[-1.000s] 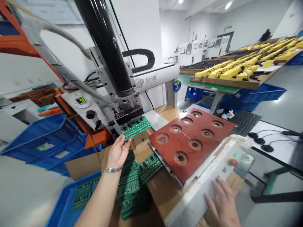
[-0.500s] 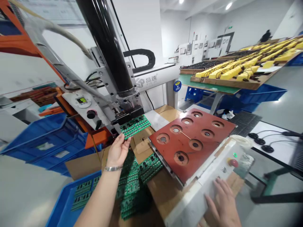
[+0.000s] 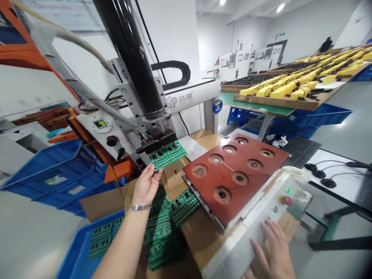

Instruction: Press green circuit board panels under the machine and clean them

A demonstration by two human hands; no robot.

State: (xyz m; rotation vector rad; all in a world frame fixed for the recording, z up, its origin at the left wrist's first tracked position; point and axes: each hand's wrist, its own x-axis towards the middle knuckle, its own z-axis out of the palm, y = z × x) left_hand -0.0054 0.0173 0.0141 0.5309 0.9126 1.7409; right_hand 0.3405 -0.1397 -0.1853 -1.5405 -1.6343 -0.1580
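Note:
A green circuit board (image 3: 168,155) sits under the black head of the machine (image 3: 159,141), its near left corner pinched by my left hand (image 3: 147,184). My right hand (image 3: 273,248) rests with fingers apart on the pale front panel (image 3: 247,242), near a red knob (image 3: 287,200) and a green lit button (image 3: 288,190). Beside that panel lies a reddish-brown plate (image 3: 232,170) with several round recesses. Below my left hand, more green boards (image 3: 162,226) are piled on cardboard.
A blue tray (image 3: 72,248) with boards stands at the lower left, blue bins (image 3: 58,174) behind it. Yellow parts (image 3: 279,87) fill trays on a table at the back right. A distant person (image 3: 326,44) is at the far right.
My left hand and the circuit board have shifted very slightly to the right. My right hand has stayed in place.

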